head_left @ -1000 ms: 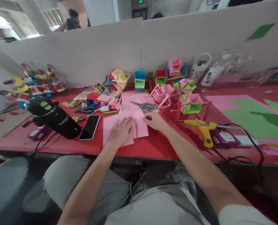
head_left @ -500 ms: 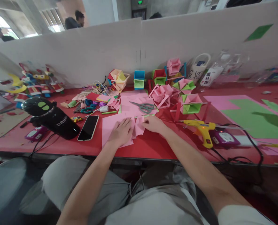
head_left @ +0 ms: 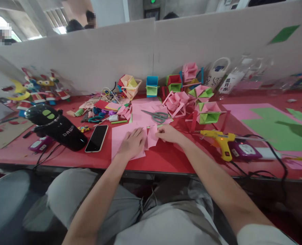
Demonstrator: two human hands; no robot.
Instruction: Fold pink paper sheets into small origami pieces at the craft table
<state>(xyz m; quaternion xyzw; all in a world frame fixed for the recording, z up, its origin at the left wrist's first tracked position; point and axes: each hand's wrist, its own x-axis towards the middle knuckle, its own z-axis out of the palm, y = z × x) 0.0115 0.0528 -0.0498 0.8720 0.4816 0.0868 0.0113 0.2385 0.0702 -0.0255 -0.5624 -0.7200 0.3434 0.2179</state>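
My left hand [head_left: 133, 142] lies flat, fingers stretched out, on a pink paper sheet [head_left: 119, 136] near the table's front edge. Just to its right, my right hand [head_left: 167, 132] pinches the edge of a small pink paper piece [head_left: 152, 136], which stands partly raised from the surface. The left edge of that piece meets the sheet under my left hand; whether they are joined I cannot tell. Grey scissors [head_left: 158, 116] rest on more pink paper [head_left: 143, 109] beyond my hands.
A phone [head_left: 96, 138] and a black tumbler [head_left: 61, 131] stand to the left. At right lie a yellow glue gun [head_left: 221, 139] with its cord and a green sheet [head_left: 281, 132]. Several folded paper lanterns [head_left: 208, 114] line the back, beside a heap of craft scraps [head_left: 102, 110].
My right hand has drawn the small paper piece slightly up and to the right. The left hand stays flat on the sheet.
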